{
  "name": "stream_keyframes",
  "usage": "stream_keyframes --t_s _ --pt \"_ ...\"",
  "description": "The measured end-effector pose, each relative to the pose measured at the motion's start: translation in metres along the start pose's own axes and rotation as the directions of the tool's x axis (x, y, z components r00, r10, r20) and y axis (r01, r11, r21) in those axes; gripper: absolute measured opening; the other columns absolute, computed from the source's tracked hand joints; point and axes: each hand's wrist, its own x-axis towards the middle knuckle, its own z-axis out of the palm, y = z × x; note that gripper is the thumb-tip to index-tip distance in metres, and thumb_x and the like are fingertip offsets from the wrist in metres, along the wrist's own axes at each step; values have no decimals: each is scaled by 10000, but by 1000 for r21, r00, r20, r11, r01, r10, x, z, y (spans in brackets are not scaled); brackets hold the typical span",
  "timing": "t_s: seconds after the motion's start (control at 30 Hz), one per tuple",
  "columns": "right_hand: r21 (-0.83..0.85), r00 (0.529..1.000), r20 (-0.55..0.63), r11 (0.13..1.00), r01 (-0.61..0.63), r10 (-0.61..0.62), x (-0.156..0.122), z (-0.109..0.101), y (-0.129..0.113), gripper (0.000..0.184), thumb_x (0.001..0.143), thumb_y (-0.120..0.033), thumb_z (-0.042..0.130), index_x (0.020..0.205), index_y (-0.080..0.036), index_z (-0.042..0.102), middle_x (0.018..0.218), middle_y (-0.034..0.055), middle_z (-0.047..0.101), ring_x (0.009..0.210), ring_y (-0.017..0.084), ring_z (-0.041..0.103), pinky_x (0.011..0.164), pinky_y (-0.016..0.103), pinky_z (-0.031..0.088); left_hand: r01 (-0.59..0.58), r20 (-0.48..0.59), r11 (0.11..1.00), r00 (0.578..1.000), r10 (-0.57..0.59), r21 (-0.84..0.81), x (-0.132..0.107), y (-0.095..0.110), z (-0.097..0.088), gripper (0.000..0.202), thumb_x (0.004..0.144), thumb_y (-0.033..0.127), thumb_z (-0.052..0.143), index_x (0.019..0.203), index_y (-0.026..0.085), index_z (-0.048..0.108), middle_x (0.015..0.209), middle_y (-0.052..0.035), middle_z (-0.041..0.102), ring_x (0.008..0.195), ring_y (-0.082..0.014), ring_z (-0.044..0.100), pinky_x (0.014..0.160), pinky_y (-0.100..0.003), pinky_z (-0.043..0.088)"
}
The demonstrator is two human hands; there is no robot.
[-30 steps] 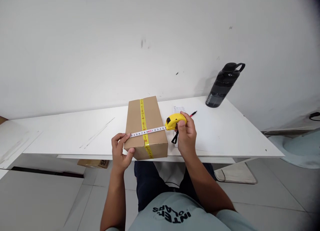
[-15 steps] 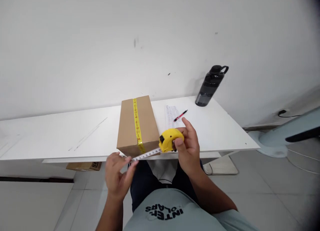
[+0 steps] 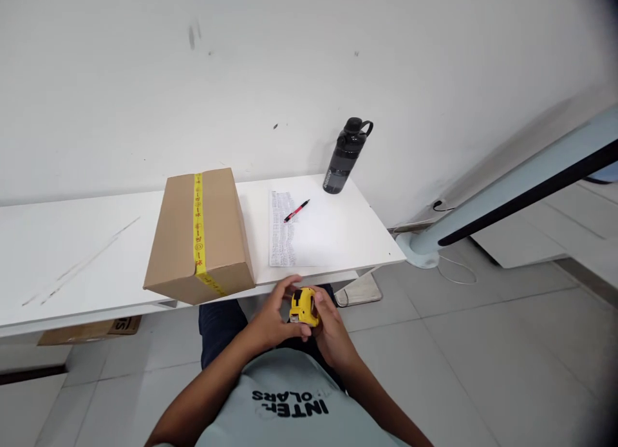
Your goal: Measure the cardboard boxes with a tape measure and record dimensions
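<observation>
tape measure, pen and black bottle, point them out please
Tape measure (image 3: pixel 307 311): head view, on its yellow case.
Pen (image 3: pixel 296 211): head view, middle of its barrel.
Black bottle (image 3: pixel 342 160): head view, middle of its body.

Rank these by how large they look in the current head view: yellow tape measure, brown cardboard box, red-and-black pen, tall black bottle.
1. Brown cardboard box
2. Tall black bottle
3. Yellow tape measure, though apparently nearer the camera
4. Red-and-black pen

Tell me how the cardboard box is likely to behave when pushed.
The cardboard box has straight edges and flat faces, so it should stay fairly stiff. Its broad, squared shape suggests sliding rather than rolling. Yellow tape across its top probably keeps the flaps shut, though its weight can't be judged.
</observation>
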Motion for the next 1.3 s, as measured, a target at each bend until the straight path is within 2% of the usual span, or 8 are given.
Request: stream_keyframes --t_s 0.23,0.33,0.47,0.57,0.73,1.07,1.2,1.3 --pt "-516 891 446 837 179 84 46 -37 -50 564 924 -718 523 1170 -252 723 967 65 744 791 239 683 743 400 566 126 -51 764 978 -204 -632 21 -3 22 748 707 713 791 1211 189 619 988 -69 690 800 -156 650 725 -269 538" --pt "-743 905 418 542 391 -81 92 -47 -89 536 991 -643 447 1249 -263 723 1031 81 763 912 272 703 818 406 554 257 0 649 930 -367 -716 27 5 16 738 788 811 618 1143 164 611 951 -95 706 668 -140 633 645 -279 533" --pt "-933 911 349 -177 314 -221 176 -41 -126 528 1072 -402 318 1574 -265 410 1212 132 729 988 277 704 806 364 515 239 -114 843 937 -330 -482 36 9 6 747 846 847 452 1150 174 561 963 -92 695 554 -111 544 537 -270 472" --pt "-917 928 343 -267 297 -145 237 -36 -135 561 1035 -276 402 1592 -208 379 1192 201 722 923 294 707 728 341 480 138 -181 957 965 -187 -254 49 8 -8 671 755 713 723 1166 204 576 1049 -74 685 816 -170 622 748 -302 522" --pt "-887 898 428 -237 396 -104 285 -37 -124 353 963 -237 551 1299 -229 661 1099 147 751 886 267 692 744 324 460 61 -32 966 998 -55 253 69 -5 -33 572 854 567 658 1293 223 534 1137 -73 669 972 -214 611 886 -355 487" --pt "-848 850 267 309 432 -454 277 -46 -91 499 1053 -503 198 1383 -228 452 1214 132 703 853 212 720 678 315 526 131 -29 942 991 -128 310 72 -16 -36 568 837 550 670 1292 239 532 1108 -43 678 913 -204 612 841 -335 473" --pt "-624 863 194 621 475 -466 269 -37 -75 491 928 -665 465 1158 -241 559 986 48 706 720 167 670 629 280 509 141 -32 947 990 -138 290 74 -16 -36 556 841 537 664 1293 239 538 1139 -54 681 953 -217 625 861 -338 485" --pt "-626 876 251 621 472 -413 262 -31 -66 364 905 -579 566 974 -226 624 729 -18 633 639 153 589 664 293 494 141 -45 955 990 -134 262 75 -17 -35 549 848 552 654 1287 241 544 1161 -62 683 986 -228 637 886 -345 491"
